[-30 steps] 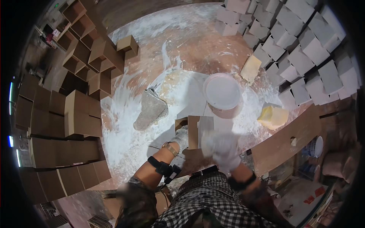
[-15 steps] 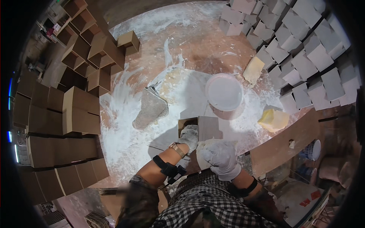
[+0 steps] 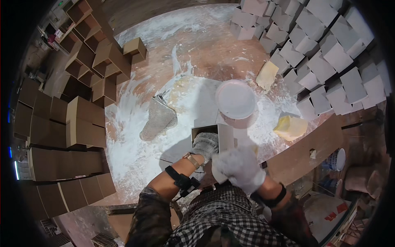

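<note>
My left hand (image 3: 205,144), in a grey knit glove, reaches into the mouth of a small cardboard box (image 3: 226,138) and holds it from inside. The fingers are hidden within it. The box's right outer side is coated pale grey-white. My right hand (image 3: 243,169), in a white glove, is closed against the box's near right part and smeared by motion. A pale edge shows beside that glove; I cannot make out what it holds. Ahead stands a round tub (image 3: 235,100) of white paste. A grey mesh cloth (image 3: 159,120) lies to the left.
Brown open boxes (image 3: 85,123) are stacked along the left. White-coated boxes (image 3: 323,64) pile up at the right. Two yellowish sponge-like blocks, one far (image 3: 267,75) and one nearer (image 3: 290,126), lie on the white-smeared table (image 3: 135,164). A cardboard sheet (image 3: 304,152) leans at the right edge.
The box has turned in my left hand, showing more of its opening and less of its coated side. My right hand has shifted slightly and blurred. The whole view has swung a little.
</note>
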A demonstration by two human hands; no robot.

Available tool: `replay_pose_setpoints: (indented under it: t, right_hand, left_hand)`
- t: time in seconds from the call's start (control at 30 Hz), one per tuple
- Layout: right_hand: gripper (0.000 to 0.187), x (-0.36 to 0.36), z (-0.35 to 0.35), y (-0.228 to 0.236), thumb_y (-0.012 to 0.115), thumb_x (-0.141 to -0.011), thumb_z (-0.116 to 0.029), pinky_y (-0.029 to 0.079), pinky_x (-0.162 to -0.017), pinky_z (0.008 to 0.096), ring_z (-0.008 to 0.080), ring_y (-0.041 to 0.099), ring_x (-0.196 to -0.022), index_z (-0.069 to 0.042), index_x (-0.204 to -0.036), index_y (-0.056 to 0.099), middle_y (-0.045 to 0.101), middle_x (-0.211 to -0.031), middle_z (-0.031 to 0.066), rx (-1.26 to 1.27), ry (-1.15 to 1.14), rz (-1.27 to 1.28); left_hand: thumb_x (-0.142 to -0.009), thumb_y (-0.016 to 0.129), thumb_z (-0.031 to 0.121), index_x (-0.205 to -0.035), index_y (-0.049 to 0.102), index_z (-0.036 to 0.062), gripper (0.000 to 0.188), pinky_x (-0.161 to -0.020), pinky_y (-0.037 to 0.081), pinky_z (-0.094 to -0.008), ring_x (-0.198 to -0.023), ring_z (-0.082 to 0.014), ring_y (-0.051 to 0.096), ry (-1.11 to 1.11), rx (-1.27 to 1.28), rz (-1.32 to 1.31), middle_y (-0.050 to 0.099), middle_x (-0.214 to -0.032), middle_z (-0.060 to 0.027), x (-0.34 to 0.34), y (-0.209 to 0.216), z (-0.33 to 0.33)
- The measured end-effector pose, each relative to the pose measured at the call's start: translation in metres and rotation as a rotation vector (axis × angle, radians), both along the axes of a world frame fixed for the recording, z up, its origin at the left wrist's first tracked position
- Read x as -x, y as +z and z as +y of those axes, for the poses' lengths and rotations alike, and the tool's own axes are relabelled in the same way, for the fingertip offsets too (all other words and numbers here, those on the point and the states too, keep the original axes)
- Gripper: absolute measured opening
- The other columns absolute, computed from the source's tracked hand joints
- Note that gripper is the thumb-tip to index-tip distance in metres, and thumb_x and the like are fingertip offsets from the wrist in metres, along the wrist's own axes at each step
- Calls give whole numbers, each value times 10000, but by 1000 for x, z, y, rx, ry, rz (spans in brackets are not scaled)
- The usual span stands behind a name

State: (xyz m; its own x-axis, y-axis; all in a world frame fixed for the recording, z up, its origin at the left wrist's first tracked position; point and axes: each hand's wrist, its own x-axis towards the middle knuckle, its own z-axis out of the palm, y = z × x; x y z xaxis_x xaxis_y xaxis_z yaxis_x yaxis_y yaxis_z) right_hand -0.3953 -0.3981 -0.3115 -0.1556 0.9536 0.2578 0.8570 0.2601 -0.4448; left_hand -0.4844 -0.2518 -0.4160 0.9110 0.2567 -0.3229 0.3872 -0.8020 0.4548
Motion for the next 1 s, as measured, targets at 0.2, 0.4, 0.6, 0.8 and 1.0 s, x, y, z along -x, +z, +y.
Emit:
replay_pose_setpoints:
  t: [0.2,0.4,0.6,0.8,1.0]
  right_hand:
    - [480,11,-64,-35,645,-556,-51,522,-759,365,259,679,-907,-101,-1030,702,703,-1049,101,-182,-176,332]
    - [454,25,-37,-25,704,-580,-81,515,-735,370,284,659,-866,-110,-1032,674,680,-976,95,-207,-345,83]
    - [342,-9,47,-74,635,-567,-41,507,-660,370,242,648,-738,-115,-896,693,661,-831,59,-271,-485,110]
    - [256,22,35,-60,592,-595,28,502,-590,317,240,642,-654,-96,-802,677,642,-727,69,-401,-302,154]
    - [218,-13,52,-79,584,-622,38,491,-562,310,229,635,-635,-97,-770,669,648,-732,61,-292,-403,354]
  left_hand:
    - [-866,550,255,-1095,668,32,341,-850,513,-445,-1009,-324,649,1,-169,91,665,-1108,-194,11,-2,9]
    - [-896,542,298,-1168,633,59,374,-844,513,-412,-1040,-316,636,-105,377,-132,650,-1146,-182,65,-75,60]
    - [-905,544,329,-1174,630,67,386,-841,513,-405,-1031,-312,639,-91,-73,61,657,-1135,-171,54,-73,58]
    - [-901,555,407,-1182,622,69,444,-834,514,-402,-1015,-307,644,75,9,79,665,-1121,-157,66,-102,68]
    - [-898,545,393,-1148,635,41,441,-833,520,-432,-1017,-335,646,119,-12,210,664,-1106,-185,25,-17,43]
